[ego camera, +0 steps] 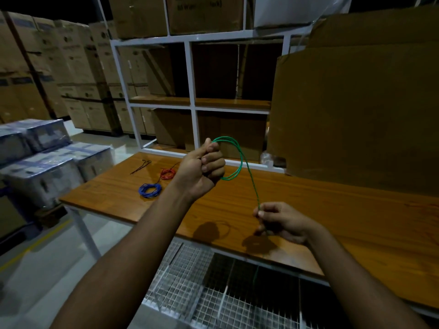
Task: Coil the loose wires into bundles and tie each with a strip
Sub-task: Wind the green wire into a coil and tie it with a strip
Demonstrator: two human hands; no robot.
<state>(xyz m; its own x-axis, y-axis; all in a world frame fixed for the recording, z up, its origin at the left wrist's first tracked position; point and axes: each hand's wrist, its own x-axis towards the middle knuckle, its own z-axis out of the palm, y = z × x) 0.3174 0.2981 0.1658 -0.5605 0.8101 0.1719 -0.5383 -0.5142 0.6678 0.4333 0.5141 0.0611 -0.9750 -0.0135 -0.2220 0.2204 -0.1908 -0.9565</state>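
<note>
My left hand [202,169] is raised above the wooden table [332,210], its fingers curled round loops of a green wire [240,160]. From the loops the green wire runs down to the right into my right hand [278,220], which pinches it between thumb and fingertips just above the tabletop. Below the table edge a faint green strand hangs down over the mesh. A coiled blue wire bundle [150,190] and a coiled red wire bundle [168,174] lie on the table's left part. A few black tie strips [141,166] lie behind them.
A white metal shelf frame [192,96] with cardboard boxes stands behind the table. A big cardboard sheet [356,110] leans at the back right. Wrapped cartons [42,160] are stacked on the left. A wire mesh rack [213,293] sits under the table's front edge.
</note>
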